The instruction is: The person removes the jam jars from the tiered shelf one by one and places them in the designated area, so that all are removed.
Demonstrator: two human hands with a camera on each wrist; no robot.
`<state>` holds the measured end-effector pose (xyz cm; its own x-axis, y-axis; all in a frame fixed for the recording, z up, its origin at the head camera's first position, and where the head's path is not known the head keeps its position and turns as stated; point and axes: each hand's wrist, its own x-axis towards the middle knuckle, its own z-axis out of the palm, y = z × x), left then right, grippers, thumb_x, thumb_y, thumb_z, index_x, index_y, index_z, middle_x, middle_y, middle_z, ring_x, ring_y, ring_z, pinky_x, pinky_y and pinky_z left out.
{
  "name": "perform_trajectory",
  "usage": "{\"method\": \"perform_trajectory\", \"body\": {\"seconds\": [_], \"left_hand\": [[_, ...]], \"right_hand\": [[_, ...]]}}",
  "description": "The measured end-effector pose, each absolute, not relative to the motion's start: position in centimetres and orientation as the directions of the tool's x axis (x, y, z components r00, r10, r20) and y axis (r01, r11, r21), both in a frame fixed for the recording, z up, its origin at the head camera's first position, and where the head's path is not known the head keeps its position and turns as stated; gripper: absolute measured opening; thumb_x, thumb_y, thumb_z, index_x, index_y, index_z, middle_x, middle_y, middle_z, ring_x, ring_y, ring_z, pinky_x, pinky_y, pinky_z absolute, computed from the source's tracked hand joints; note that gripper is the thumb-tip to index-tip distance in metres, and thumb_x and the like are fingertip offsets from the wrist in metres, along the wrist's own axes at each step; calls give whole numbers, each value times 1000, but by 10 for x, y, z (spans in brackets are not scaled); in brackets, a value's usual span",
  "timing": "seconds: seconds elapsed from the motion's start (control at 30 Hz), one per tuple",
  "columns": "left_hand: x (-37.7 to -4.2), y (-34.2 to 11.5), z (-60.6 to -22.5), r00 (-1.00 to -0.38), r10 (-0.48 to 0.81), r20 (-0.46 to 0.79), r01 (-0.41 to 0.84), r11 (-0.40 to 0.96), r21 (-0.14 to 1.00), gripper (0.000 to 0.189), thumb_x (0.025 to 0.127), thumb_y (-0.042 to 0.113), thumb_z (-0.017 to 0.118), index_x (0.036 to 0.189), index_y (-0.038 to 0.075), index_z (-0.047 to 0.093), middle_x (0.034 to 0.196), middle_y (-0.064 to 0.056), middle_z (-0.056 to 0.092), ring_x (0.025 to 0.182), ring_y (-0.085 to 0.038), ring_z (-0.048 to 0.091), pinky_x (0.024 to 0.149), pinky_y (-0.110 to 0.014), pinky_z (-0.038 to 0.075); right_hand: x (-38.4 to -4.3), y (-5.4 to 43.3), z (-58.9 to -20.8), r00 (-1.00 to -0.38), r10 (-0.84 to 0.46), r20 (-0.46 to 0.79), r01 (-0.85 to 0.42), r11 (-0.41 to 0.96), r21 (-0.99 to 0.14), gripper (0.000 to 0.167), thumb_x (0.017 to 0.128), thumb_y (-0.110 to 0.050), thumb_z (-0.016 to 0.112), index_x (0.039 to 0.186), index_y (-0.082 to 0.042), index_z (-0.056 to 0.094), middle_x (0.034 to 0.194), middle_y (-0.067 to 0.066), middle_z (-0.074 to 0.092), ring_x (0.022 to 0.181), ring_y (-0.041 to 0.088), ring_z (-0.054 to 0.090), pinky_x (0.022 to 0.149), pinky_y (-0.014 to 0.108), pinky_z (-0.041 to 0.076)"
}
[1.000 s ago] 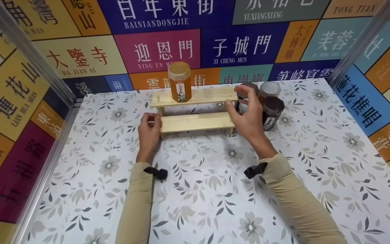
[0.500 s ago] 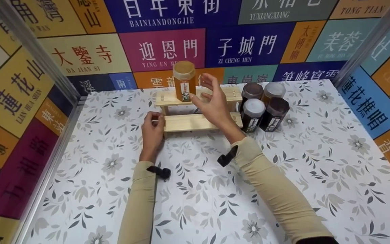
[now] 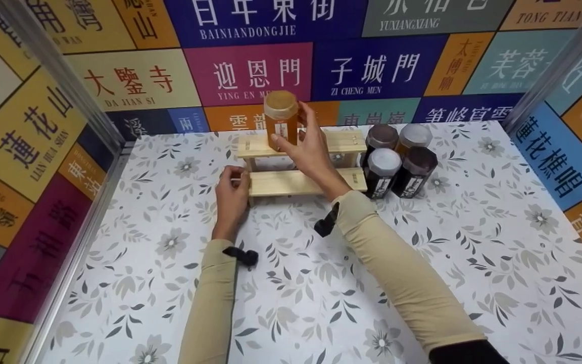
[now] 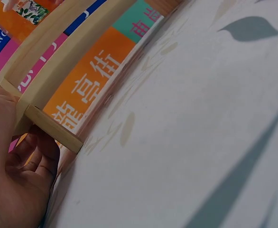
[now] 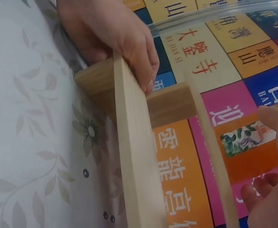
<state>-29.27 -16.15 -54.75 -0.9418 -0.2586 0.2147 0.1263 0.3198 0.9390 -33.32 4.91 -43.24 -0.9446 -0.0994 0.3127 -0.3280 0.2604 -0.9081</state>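
Observation:
A small two-step wooden rack [image 3: 296,183] stands on the patterned table. My left hand [image 3: 230,202] grips the left end of its lower step; in the left wrist view the fingers [image 4: 48,147] curl beneath the board, beside the short leg. On the upper step, left of its middle, an amber hexagonal jar [image 3: 280,108] with a yellowish lid and a white label stands upright. My right hand [image 3: 316,156] holds this jar, thumb across the front and fingers around its right side. The right wrist view shows the jar's orange body [image 5: 253,164] between thumb and fingers.
Several similar jars stand bunched at the rack's right end: a dark-lidded one [image 3: 382,135], a pale-lidded amber one [image 3: 414,136], a white-lidded dark one [image 3: 383,167] and another dark one [image 3: 415,172]. A colourful lettered wall [image 3: 250,71] rises behind the rack.
My right hand has moved left from beside the dark jars to the amber jar and taken hold of it. The left hand keeps its grip on the rack.

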Motion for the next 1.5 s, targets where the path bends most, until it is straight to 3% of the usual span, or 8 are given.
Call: {"method": "perform_trajectory", "body": {"seconds": [0.17,0.4,0.57,0.8,1.03,1.27,1.4,1.5], "left_hand": [[-293,-161,-548,-941,-248,229,142,323,936,16,108,23,62,117,11,66,112,-10,70,96,-22,69,85,-34,56],[-292,-161,-548,-937,-249,244,157,324,933,15,109,23,63,116,10,66,112,-10,69,98,-22,69,88,-35,56],[-292,-161,-548,-939,-253,233,147,318,937,16,109,23,63,116,9,66,112,-10,70,98,-22,69,89,-35,57],[-293,-163,-544,-936,-246,250,166,315,934,16,109,23,62,117,9,66,113,-10,69,97,-23,69,87,-36,57],[-293,-162,-545,-938,-242,247,163,323,932,15,109,22,63,117,9,66,113,-10,70,98,-22,68,88,-34,56],[-293,-162,-547,-937,-254,240,150,329,932,16,109,24,62,117,10,66,115,-9,69,97,-21,68,86,-33,56],[-293,-162,-548,-939,-255,233,141,331,933,16,110,25,62,117,11,66,115,-9,70,98,-21,69,87,-34,57],[-293,-162,-549,-939,-251,235,145,331,933,16,110,25,62,117,11,66,115,-9,70,99,-21,68,88,-34,56]], "right_hand": [[-337,53,-440,-944,-84,318,-329,267,-906,94,92,-39,88,167,-22,35,165,4,51,150,20,53,125,43,45],[-333,53,-442,-903,-27,428,-413,324,-851,88,88,-34,92,160,-18,45,146,7,65,128,20,67,109,39,58],[-323,57,-442,-889,-18,457,-431,368,-824,84,86,-32,91,156,-17,47,141,8,68,123,21,70,102,33,61],[-305,77,-442,-877,-24,480,-463,309,-831,82,84,-28,91,154,-14,50,140,9,68,121,20,71,101,37,62],[-285,120,-432,-888,29,459,-444,203,-873,79,83,-25,94,151,-17,55,135,8,69,117,21,70,100,44,62],[-275,172,-419,-860,153,487,-455,202,-867,73,85,-16,91,150,-16,58,130,8,71,112,20,69,92,36,59],[-275,208,-420,-862,226,453,-408,220,-886,72,86,-19,91,150,-20,58,132,5,69,113,20,68,96,35,59],[-278,237,-425,-864,268,426,-372,232,-899,73,88,-23,91,152,-25,56,142,2,66,124,19,67,105,35,58]]}}
